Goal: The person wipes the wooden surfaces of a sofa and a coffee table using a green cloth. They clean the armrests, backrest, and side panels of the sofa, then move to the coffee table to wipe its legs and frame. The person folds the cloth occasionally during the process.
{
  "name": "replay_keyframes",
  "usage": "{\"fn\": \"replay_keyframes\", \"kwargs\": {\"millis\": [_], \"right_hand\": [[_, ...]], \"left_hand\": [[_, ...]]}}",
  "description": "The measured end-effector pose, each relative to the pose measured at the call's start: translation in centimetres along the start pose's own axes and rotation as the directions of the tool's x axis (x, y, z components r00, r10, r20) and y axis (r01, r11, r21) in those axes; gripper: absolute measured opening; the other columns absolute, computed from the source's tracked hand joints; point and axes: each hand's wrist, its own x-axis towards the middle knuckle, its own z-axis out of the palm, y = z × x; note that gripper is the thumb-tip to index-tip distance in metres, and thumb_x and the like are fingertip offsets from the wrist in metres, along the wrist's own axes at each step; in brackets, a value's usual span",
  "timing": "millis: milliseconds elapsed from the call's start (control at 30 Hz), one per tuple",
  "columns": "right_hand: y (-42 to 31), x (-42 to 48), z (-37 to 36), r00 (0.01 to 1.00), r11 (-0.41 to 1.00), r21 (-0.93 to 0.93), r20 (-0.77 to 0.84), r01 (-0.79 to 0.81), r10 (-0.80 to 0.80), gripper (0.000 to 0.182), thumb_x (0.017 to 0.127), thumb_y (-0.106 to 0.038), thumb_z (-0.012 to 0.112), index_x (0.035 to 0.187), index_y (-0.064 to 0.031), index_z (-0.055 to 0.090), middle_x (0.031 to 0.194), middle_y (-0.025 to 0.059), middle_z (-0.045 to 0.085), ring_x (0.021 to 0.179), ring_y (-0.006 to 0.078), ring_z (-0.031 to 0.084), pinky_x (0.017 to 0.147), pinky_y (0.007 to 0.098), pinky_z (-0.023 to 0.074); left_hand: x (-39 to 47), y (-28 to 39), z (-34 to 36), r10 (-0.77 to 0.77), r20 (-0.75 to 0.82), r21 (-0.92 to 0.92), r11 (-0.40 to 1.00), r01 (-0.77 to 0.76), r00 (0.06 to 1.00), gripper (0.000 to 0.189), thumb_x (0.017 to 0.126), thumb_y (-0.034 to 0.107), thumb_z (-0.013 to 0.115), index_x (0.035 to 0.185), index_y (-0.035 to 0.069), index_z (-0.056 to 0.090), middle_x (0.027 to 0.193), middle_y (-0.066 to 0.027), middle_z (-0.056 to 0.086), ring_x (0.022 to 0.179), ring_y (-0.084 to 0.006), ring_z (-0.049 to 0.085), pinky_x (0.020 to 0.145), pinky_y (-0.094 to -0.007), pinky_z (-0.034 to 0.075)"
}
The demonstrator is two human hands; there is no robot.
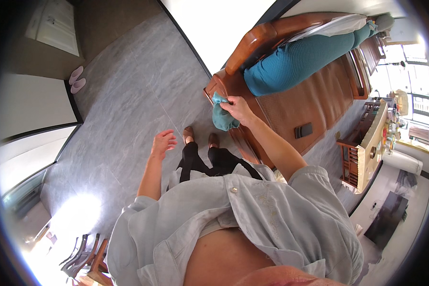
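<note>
My right hand [240,109] grips a teal cloth [224,116] by its upper part, and the cloth hangs bunched beside the end of a brown wooden sofa [264,37]. My left hand [163,143] is over the grey floor with its fingers apart and somewhat bent, holding nothing. A large blue-green ribbed cushion or bolster [289,68] lies along the sofa's backrest, with translucent white material [338,25] behind it. On the brown seat mat [311,96] rests a dark phone-like object [303,131].
A wooden table with a pale cover [373,150] stands at the right, bearing several small items. Wooden chairs [84,254] are at the lower left. Pink slippers [77,85] lie by the wall at the upper left. Grey tiled floor [136,82] stretches left of the sofa.
</note>
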Motion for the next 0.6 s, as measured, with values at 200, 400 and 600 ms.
{"fn": "replay_keyframes", "kwargs": {"millis": [200, 400, 600], "right_hand": [[0.2, -1.8, 1.3, 0.994, 0.982, 0.156, 0.057, -0.104, 0.096, 0.023, 0.078, -0.019, 0.062, 0.086, 0.0028, 0.064, 0.072, 0.0043, 0.061, 0.066, 0.0106, 0.056, 0.061, 0.0269, 0.0449], [-0.9, -3.3, 1.4, 0.98, 0.954, 0.233, 0.111, -0.189, 0.167, 0.022, 0.084, -0.015, 0.06, 0.097, 0.0025, 0.062, 0.082, 0.0014, 0.061, 0.072, 0.0083, 0.056, 0.067, 0.023, 0.0454], [0.2, -3.9, 1.9, 0.986, 0.943, 0.289, 0.05, -0.164, 0.156, 0.022, 0.079, -0.017, 0.062, 0.09, 0.0021, 0.064, 0.077, 0.0034, 0.061, 0.069, 0.01, 0.055, 0.062, 0.025, 0.0448]], "left_hand": [[1.0, 1.4, 2.4, 0.005, 0.058, 0.026, 1.0, -0.007, 0.998, 0.032, 0.085, 0.017, 0.053, 0.114, 0.003, 0.055, 0.082, -0.003, 0.06, 0.065, -0.0113, 0.058, 0.053, -0.0233, 0.047], [1.0, 2.0, 3.7, 0.001, 0.075, 0.103, 0.995, -0.008, 0.997, 0.034, 0.082, 0.015, 0.055, 0.114, 0.004, 0.055, 0.081, -0.003, 0.061, 0.064, -0.0101, 0.058, 0.053, -0.0231, 0.047], [1.2, 0.9, 3.1, -0.038, 0.066, 0.127, 0.991, 0.03, 0.997, 0.036, 0.079, 0.014, 0.058, 0.113, 0.004, 0.056, 0.08, -0.0027, 0.061, 0.061, -0.0105, 0.058, 0.051, -0.0229, 0.046]]}}
